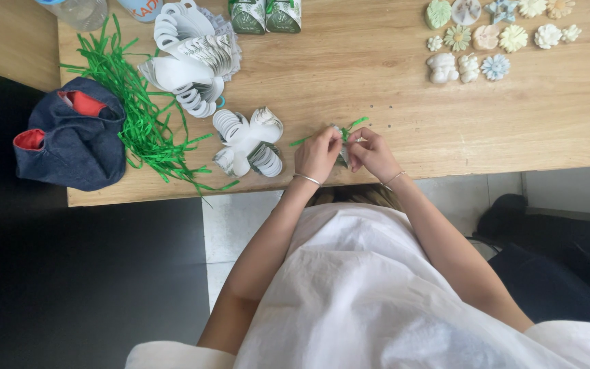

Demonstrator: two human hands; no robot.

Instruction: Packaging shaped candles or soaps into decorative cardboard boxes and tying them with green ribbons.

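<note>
The left hand and right hand pinch together green paper shreds over a small folded box at the wooden table edge

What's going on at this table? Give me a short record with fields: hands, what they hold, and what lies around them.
left hand: closed on a small white box, together with the other hand
right hand: pinching green paper shreds at the box top
near left: stack of flat white box blanks
far left: pile of green shredded paper, denim bag
far right: flower-shaped pastel pieces
surface: wooden table
</note>
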